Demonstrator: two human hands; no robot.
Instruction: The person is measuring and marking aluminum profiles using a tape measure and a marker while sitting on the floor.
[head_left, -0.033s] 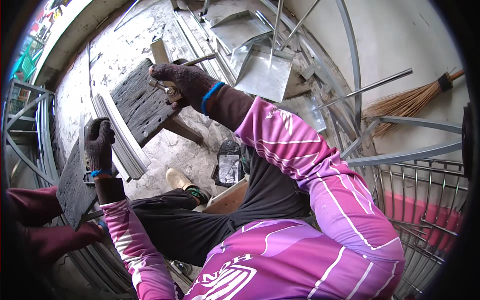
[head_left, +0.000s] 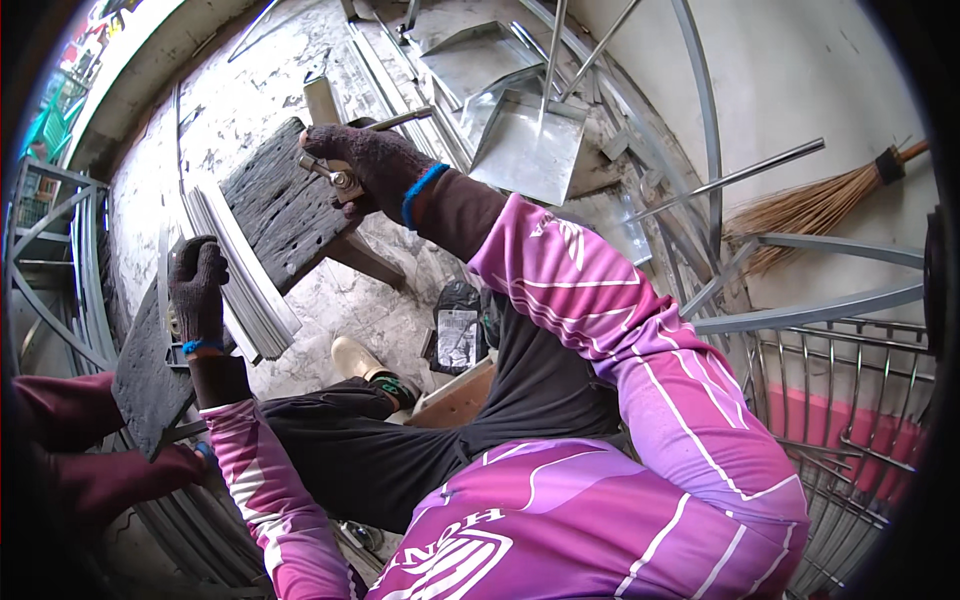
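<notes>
My right hand [head_left: 365, 165], in a dark brown knit glove with a blue cuff edge, is closed round a metal fitting with a round bolt head [head_left: 343, 182]. It is over the far end of a rough, dark wooden bench [head_left: 275, 205]. A metal bar [head_left: 400, 119] sticks out beyond the knuckles. My left hand [head_left: 199, 290], gloved alike, has its fingers curled at the left side of a bundle of thin metal strips [head_left: 245, 275]. The strips lie across the bench. What the left fingers hold, if anything, is hidden.
Metal dustpans [head_left: 530, 145] stand beyond my right arm. A straw broom [head_left: 825, 205] leans at the right wall, above a wire rack [head_left: 850, 400]. Curved metal frames [head_left: 820, 305] stand nearby. Another person's dark red sleeve [head_left: 120, 480] shows at the left. A phone [head_left: 459, 338] lies near my foot.
</notes>
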